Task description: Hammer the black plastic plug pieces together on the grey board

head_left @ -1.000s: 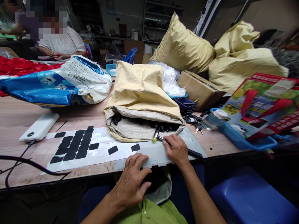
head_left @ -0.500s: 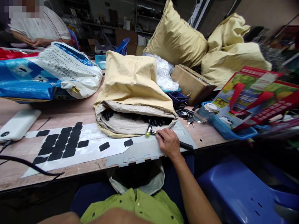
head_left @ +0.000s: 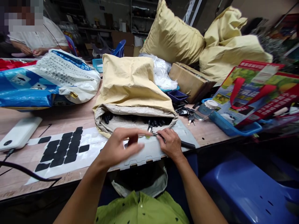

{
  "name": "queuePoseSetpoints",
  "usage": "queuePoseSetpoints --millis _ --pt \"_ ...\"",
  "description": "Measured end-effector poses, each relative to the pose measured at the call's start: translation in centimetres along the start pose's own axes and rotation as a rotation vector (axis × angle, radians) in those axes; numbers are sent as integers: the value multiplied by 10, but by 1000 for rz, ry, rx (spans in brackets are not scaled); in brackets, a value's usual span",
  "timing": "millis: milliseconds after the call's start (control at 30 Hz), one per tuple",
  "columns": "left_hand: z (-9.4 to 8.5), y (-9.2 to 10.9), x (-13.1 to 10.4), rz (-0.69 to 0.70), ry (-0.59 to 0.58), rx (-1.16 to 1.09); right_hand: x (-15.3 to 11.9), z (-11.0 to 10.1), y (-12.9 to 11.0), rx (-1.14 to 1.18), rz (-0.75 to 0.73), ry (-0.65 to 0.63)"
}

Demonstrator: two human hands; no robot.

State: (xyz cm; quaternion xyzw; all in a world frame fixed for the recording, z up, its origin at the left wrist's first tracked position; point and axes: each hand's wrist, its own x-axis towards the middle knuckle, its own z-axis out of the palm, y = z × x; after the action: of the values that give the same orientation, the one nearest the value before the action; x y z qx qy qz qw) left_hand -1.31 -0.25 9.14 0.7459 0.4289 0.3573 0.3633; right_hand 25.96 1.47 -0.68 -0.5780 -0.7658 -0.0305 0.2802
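Observation:
My right hand (head_left: 170, 141) is closed around a small hammer (head_left: 188, 145) lying low over the grey sheet (head_left: 137, 157). The hammer's head has a metal end and a yellow-green end; its black handle sticks out to the right of my hand. My left hand (head_left: 119, 147) hovers over the table edge with thumb and index finger apart, holding nothing. Just behind both hands, a yellow cloth sack (head_left: 130, 84) lies with its mouth toward me, and dark pieces (head_left: 154, 121) show inside. Black rounded stickers (head_left: 59, 149) on a white backing sheet lie to the left, partly hidden by my left hand.
A white power bank (head_left: 21, 132) with a black cable is at left, before a blue-and-white bag (head_left: 77, 77). Keys (head_left: 190, 118), a jar (head_left: 205, 110) and a blue basket (head_left: 235, 126) stand right. A blue stool (head_left: 243, 183) is below; a person sits across the table.
My left hand has come up from below and now reaches over the table beside the hammer. My right hand stays on the hammer. The view has shifted slightly.

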Motion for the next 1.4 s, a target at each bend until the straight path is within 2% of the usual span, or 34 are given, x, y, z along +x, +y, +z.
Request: queuePoseSetpoints --millis 100,133,167,267,333,433,533,700,800,900,1067,1200,1400 --pt "9 -39 58 -286 158 556 0 0 1 10 -2 0" --pt "10 -51 71 -337 206 739 0 0 1 12 -6 1" --pt "11 -62 80 -370 203 852 0 0 1 15 -10 2" --pt "8 -86 94 -392 150 1021 1 0 2 22 -17 6" --pt "4 -91 97 -382 117 1050 2 0 2 25 -16 8" --pt "-1 -86 93 -381 92 1023 2 -1 2 27 -9 5" --pt "1 -72 78 -343 55 851 2 -2 1 35 0 -5" --pt "25 -55 41 -183 -42 569 0 -4 -1 38 19 -12" --pt "41 -59 27 -118 -65 522 0 -4 -2 20 34 2" --pt "48 -69 20 -68 -33 459 0 -3 -2 3 29 11" --pt "46 -82 16 -25 33 376 1 -1 0 -44 -12 8" --pt "45 -84 17 -41 9 362 3 -7 0 -32 -55 13" --pt "46 -85 20 -68 -6 354 6 -29 -18 227 -7 121"
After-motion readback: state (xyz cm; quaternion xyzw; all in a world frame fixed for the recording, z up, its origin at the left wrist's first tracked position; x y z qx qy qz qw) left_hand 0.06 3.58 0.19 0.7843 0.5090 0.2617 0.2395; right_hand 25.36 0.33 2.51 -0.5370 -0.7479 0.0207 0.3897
